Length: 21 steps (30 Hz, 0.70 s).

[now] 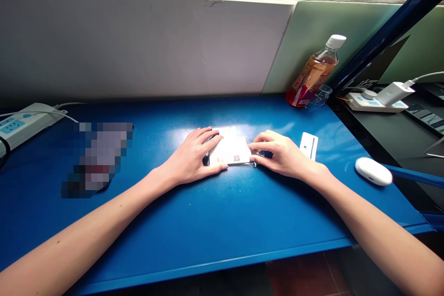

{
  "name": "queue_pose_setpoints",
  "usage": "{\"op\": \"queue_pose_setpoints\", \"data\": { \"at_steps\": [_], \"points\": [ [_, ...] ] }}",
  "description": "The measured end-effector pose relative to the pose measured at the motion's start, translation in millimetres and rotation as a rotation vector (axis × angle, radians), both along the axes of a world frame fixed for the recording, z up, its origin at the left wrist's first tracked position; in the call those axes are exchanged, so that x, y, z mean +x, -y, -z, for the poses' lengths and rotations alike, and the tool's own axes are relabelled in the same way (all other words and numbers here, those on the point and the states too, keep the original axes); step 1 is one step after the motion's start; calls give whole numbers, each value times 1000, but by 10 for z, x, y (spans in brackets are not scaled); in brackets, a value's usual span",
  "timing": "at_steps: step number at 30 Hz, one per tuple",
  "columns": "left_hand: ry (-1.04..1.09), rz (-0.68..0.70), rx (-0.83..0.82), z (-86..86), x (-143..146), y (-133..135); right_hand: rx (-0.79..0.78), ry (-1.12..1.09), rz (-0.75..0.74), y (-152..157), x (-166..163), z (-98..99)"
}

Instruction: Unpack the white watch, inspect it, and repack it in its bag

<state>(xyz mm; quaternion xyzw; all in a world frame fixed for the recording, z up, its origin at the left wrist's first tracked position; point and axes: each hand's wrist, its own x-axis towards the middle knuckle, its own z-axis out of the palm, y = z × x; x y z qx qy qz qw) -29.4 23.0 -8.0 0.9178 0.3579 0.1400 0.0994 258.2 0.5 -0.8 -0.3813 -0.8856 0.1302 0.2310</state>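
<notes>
A flat white rectangular piece (pixel 229 148), printed with a small dark code near its front edge, lies on the blue table in what looks like a clear plastic sleeve. My left hand (pixel 192 155) grips its left end, thumb along the front edge and fingers over the far side. At the right end, my right hand (pixel 282 152) pinches the crinkled clear plastic (pixel 256 152) between thumb and fingers. Just beyond that wrist lies a white card (pixel 308 145) with a dark slot, partly hidden by the hand. Glare washes out the far edge of the white piece.
A bottle of reddish drink (pixel 314 74) stands at the back right beside a clear plastic cup (pixel 321 95). A white earbud case (pixel 373 171) sits near the right edge. Power strips (pixel 31 120) and a pixelated object (pixel 104 152) are on the left; another strip (pixel 374 101) is right.
</notes>
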Motion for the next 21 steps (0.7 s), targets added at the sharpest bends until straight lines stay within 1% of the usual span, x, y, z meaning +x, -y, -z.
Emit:
{"op": "queue_pose_setpoints", "data": {
  "at_steps": [7,13,17,21],
  "points": [
    [21,17,8,6,2,1,0,14,10,3,5,-8],
    [90,39,14,16,6,-11,-11,20,57,-35,73,-7],
    [96,38,29,8,8,-9,-42,83,55,-79,197,-76],
    [101,35,30,-7,13,-3,-111,142,43,-124,329,-155]
  ]
}}
